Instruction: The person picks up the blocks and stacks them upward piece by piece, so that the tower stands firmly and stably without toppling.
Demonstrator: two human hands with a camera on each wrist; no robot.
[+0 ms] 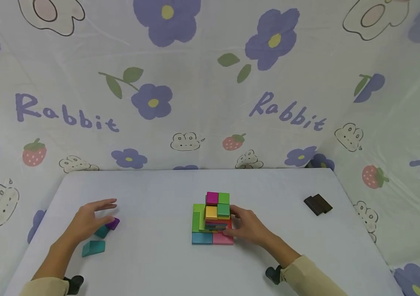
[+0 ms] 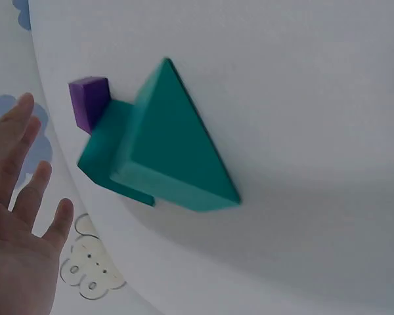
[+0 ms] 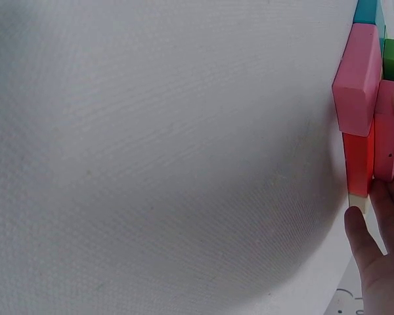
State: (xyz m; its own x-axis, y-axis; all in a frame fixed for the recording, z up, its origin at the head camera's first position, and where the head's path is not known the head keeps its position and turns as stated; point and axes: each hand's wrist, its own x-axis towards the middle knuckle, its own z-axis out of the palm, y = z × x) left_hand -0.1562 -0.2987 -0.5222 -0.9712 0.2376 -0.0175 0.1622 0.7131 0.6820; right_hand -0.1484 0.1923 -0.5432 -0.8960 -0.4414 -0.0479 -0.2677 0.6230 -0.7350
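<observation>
In the head view, a stack of coloured blocks point(image 1: 203, 238) stands near the middle of the table. At its right side my right hand point(image 1: 250, 226) holds it, thumb toward the front and fingers farther back. The right wrist view shows a pink block point(image 3: 358, 79), a red block point(image 3: 359, 161) and fingertips against the stack's side. My left hand point(image 1: 87, 222) hovers with spread fingers beside a purple block point(image 1: 113, 223). Two teal blocks lie near it, one a wedge point(image 1: 93, 248). In the left wrist view the teal wedge point(image 2: 174, 138) appears large, and nothing is in that hand.
Two dark brown flat pieces point(image 1: 318, 204) lie toward the table's right back. The white table point(image 1: 150, 263) ends at a patterned cloth point(image 1: 198, 102) behind. Each wrist carries a small black device, such as the one point(image 1: 273, 274) by the right sleeve.
</observation>
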